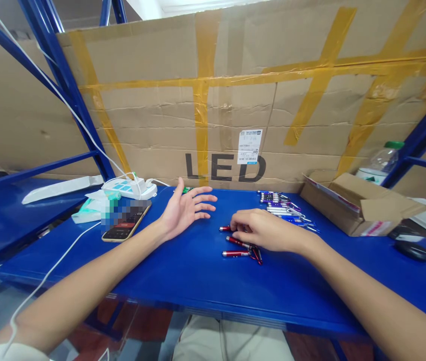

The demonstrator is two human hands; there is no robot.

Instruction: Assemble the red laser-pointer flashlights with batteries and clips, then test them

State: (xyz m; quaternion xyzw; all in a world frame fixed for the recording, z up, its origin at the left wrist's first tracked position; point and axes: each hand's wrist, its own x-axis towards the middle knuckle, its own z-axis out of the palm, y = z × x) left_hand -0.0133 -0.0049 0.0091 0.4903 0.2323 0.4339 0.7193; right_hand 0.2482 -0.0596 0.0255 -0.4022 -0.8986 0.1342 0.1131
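My left hand (188, 208) is open above the blue table, palm turned to the right, fingers spread and nothing in it. Behind its fingers, a bit of something green (186, 190) shows on the table. My right hand (258, 228) is closed over a red keychain flashlight (224, 228), whose silver-tipped end sticks out to the left; the rest is hidden. Just below that hand lie a second red keychain flashlight (237, 241) and a third red keychain flashlight (235, 253), with their clips to the right. Beyond it, blue, silver, purple and dark keychain flashlights (278, 205) lie in rows.
On the left are a phone (123, 228), a tissue pack (88, 208) and a white power strip (130, 188) with cables. An open cardboard box (359, 205), a bottle (382, 163) and a black mouse (414, 250) are on the right. A large cardboard sheet (153, 125) stands behind the table (198, 276).
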